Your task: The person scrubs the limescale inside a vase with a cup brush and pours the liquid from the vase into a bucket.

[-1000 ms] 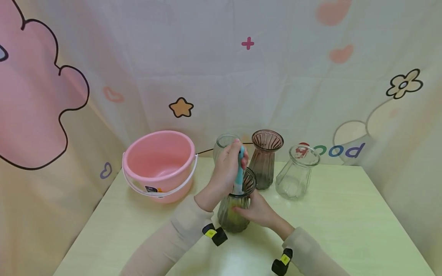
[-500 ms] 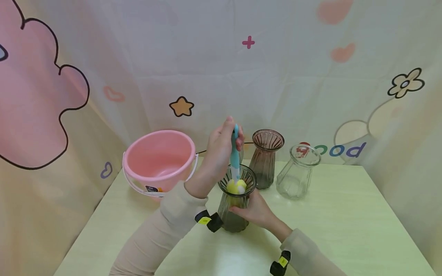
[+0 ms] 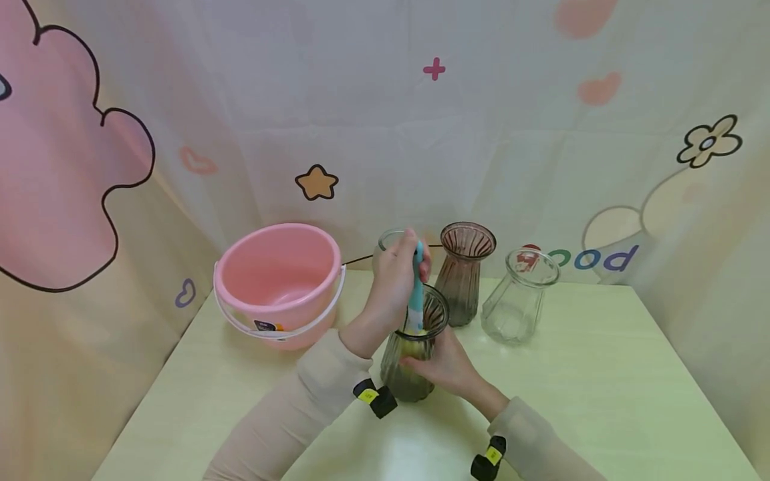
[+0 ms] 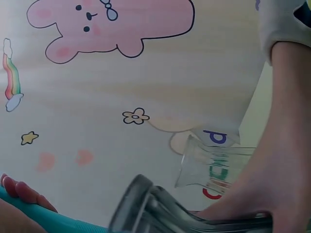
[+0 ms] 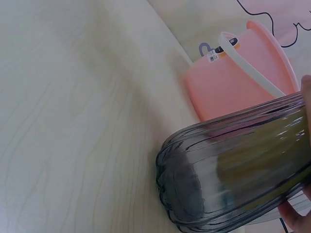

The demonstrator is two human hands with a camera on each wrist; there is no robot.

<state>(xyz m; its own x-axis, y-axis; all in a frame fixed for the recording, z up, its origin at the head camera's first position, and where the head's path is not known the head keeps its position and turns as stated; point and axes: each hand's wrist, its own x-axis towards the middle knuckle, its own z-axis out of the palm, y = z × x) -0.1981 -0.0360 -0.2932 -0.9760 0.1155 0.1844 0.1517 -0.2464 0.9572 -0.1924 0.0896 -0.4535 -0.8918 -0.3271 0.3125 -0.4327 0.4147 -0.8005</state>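
Observation:
My left hand (image 3: 392, 280) grips the teal handle of a bottle brush (image 3: 416, 287) from above. The brush's yellow head is down inside a smoky grey glass vase (image 3: 394, 371), showing as a yellowish shape through the ribbed wall in the right wrist view. Around the right side of that vase, just below its flared rim, my right hand (image 3: 448, 364) holds it upright on the table. In the left wrist view the teal brush handle (image 4: 58, 221) lies under curled fingers, close to the vase rim (image 4: 131, 201).
A pink bucket (image 3: 278, 267) with a white handle stands at the left. Behind the hands are a brownish-pink glass vase (image 3: 462, 280), a clear glass vase (image 3: 511, 314) and another clear one (image 3: 388, 238), mostly hidden. A printed curtain (image 3: 373, 100) hangs behind the table (image 3: 601, 374).
My left hand rose with the brush, bringing its yellow head up to the vase mouth, then came down again, sinking the head into the vase. My right hand stayed on the vase.

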